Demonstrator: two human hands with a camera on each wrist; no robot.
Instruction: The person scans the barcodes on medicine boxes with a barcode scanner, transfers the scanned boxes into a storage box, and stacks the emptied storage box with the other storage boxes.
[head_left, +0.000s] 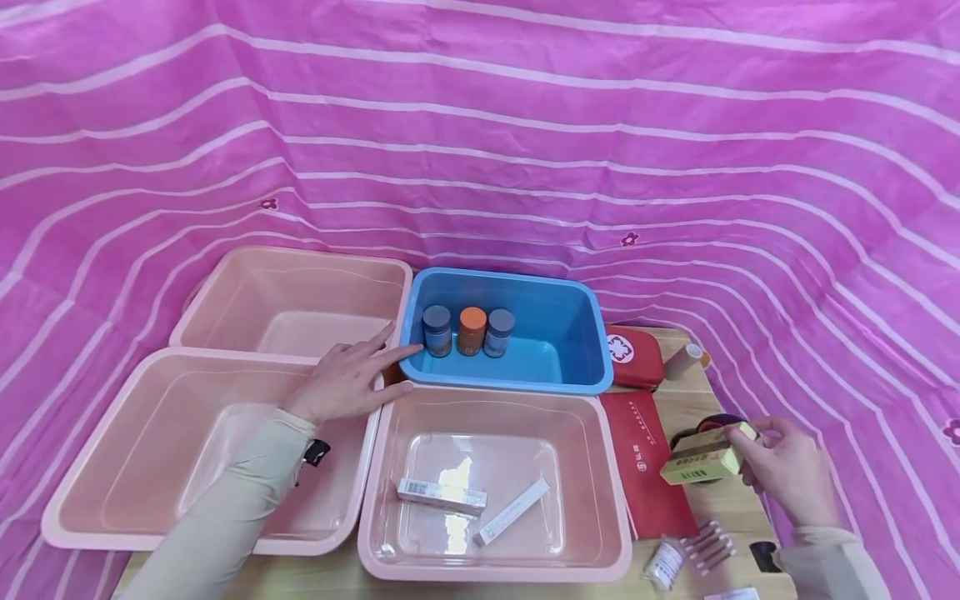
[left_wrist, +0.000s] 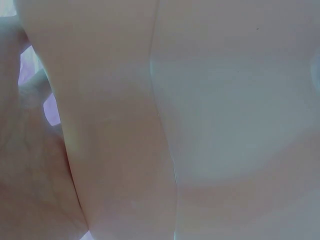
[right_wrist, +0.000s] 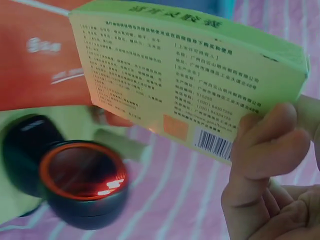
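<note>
My right hand [head_left: 795, 471] pinches a yellow-green medicine box [head_left: 701, 458] by one end, above the table's right side. In the right wrist view the printed back of the medicine box [right_wrist: 160, 85] shows a barcode near the fingers [right_wrist: 272, 142]. Below it lies a dark round object with an orange ring [right_wrist: 82, 172]. Spread and fairly straight, the fingers of my left hand [head_left: 348, 379] reach over the meeting rims of the bins, fingertips right at the edge of the blue bin [head_left: 517, 387]. Pink bin wall [left_wrist: 110, 130] fills most of the left wrist view.
Three capped bottles [head_left: 471, 332] stand in the blue bin. The front pink bin [head_left: 495, 571] holds two slim boxes [head_left: 442, 495]; two more pink bins [head_left: 195, 542] stand left. At right are a red pouch [head_left: 637, 354], red folder [head_left: 648, 492], white bottle [head_left: 664, 565] and capsule pack [head_left: 708, 547].
</note>
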